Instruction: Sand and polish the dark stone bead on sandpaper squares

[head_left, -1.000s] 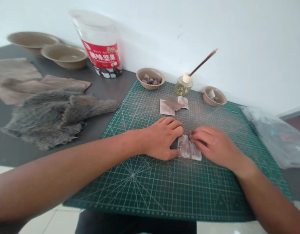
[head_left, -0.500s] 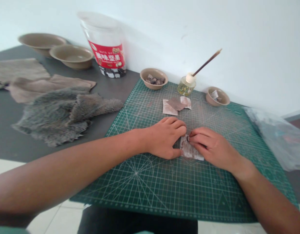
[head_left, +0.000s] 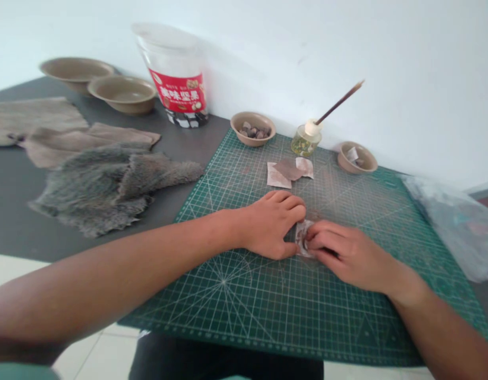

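A small whitish sheet smeared with brown, looking like sandpaper [head_left: 301, 232], lies on the green cutting mat [head_left: 268, 306]. My left hand [head_left: 273, 224] presses down its left edge, thumb at the lower corner and bent fingers at the upper one. On the sheet, my right hand [head_left: 339, 250] pinches a small dark piece, mostly hidden by the fingertips. Behind the hands lie other sheets [head_left: 279, 177], partly overlapping. A brown bowl [head_left: 253, 141] of small brown-grey pieces stands at the mat's back edge.
A glass bottle [head_left: 305, 143] with a brush standing in it and a small bowl [head_left: 357, 166] are at the back. Left are a plastic nut tub [head_left: 180, 92], two larger bowls [head_left: 123, 97], cloths [head_left: 89, 140] and a grey furry cloth [head_left: 97, 187]. A clear plastic bag [head_left: 446, 227] lies right.
My right hand has moved a little down over the sheet with the small dark piece, covering more of its right part. My left hand stays at the left edge. The view has shifted slightly.
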{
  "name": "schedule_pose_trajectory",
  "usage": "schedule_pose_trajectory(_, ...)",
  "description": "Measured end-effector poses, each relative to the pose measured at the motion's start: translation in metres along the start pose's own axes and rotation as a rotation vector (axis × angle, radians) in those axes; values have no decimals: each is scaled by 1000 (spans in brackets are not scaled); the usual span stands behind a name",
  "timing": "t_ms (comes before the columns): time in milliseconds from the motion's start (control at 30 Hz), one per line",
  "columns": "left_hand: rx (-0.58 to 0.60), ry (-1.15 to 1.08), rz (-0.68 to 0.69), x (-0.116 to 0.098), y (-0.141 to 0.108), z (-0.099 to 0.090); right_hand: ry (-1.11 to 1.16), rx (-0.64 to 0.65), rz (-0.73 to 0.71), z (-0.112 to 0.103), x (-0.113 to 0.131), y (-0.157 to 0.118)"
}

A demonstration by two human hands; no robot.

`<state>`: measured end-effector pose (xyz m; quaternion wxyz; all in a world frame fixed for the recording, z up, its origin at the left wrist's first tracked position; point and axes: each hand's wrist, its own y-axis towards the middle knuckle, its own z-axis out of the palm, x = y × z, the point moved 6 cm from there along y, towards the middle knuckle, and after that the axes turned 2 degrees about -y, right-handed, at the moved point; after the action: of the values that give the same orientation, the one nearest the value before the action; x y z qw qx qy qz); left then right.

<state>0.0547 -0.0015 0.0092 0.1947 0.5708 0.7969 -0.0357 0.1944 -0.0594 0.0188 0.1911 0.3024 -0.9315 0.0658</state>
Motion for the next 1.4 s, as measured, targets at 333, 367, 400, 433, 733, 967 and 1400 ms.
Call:
schedule_pose_trajectory(333,29,16,-16,-2,0,-1,-33,-2,5,0,1,-1)
schedule_pose_trajectory(367,30,14,-20,-2,0,-1,-63,-37,17,-1,2,-1)
schedule_pose_trajectory(400,30,15,-24,-1,0,-1,-90,-79,47,-3,1,0)
schedule_pose_trajectory(433,31,16,-27,-1,0,-1,-103,-115,79,-5,-1,0)
schedule_pose_trajectory(733,23,8,-18,0,0,0,-109,-154,67,0,4,5)
schedule_pose_trajectory(967,33,0,-12,-1,0,0,2,-3,27,3,7,1)
schedule_pose_trajectory(1400,28,17,-24,-1,0,-1,-81,-112,196,-6,-1,0)
